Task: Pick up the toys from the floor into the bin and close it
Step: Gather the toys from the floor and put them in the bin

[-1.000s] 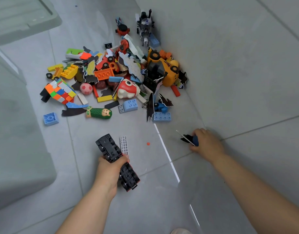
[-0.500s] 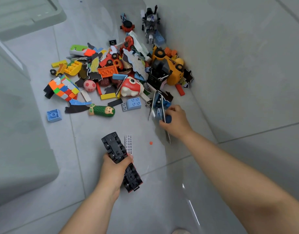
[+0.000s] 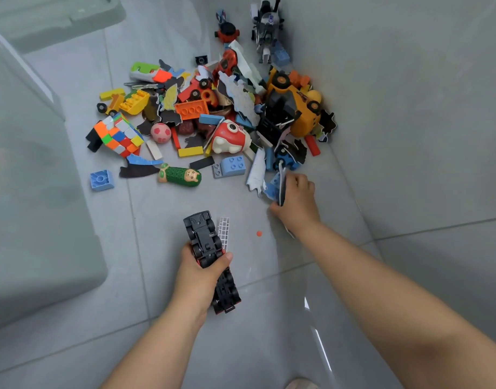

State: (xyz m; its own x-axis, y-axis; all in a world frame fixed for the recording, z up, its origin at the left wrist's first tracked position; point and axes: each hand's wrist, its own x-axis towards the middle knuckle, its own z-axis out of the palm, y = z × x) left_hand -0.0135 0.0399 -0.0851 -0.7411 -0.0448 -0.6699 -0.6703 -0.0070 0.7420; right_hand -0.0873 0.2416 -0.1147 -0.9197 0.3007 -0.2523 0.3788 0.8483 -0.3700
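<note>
A heap of toys lies on the grey tiled floor against the wall: a scrambled puzzle cube (image 3: pixel 118 135), a red and white fish toy (image 3: pixel 230 138), an orange truck (image 3: pixel 295 108), a green doll (image 3: pixel 180 175) and several bricks. My left hand (image 3: pixel 199 276) grips a long black toy truck (image 3: pixel 210 255) turned wheels up, just above the floor. My right hand (image 3: pixel 295 202) sits at the heap's near right edge, its fingers curled round flat puzzle pieces and a blue brick (image 3: pixel 275 188). The pale bin (image 3: pixel 30 192) stands at the left.
The bin's lid (image 3: pixel 53 18) lies on the floor at the top left. A white grille piece (image 3: pixel 223 231) and a small orange bead (image 3: pixel 258 233) lie beside the black truck. A lone blue brick (image 3: pixel 101 179) sits near the bin. The wall runs along the right.
My right hand moved from the floor by the wall up to the heap's edge and closed on flat pieces and a blue brick. The left hand kept holding the black truck.
</note>
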